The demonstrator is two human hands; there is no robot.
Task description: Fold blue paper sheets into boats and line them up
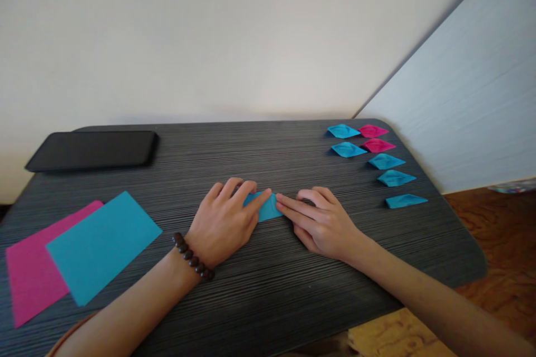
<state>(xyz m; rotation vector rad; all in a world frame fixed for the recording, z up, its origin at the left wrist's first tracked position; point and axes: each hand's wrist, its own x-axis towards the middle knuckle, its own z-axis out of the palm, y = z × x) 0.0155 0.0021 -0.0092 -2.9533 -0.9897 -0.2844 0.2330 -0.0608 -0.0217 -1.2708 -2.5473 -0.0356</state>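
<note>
A small piece of folded blue paper [270, 209] lies on the dark table between my two hands, partly covered by fingers. My left hand [228, 217], with a dark bead bracelet [192, 256] at its wrist, holds the paper's left part down. Its index finger reaches across the top edge, and the other fingers are bent. At the right end of the paper, my right hand [320, 220] grips the corner with its fingertips. Index and middle fingers of that hand are close together; its thumb is tucked below.
Several folded blue paper pieces [397, 178] and two pink ones [379, 145] line the table's right side. On the left, a blue sheet [104, 248] overlaps a pink sheet [33, 273]. A black flat case-like object [92, 150] sits at the back left, near the wall [209, 39].
</note>
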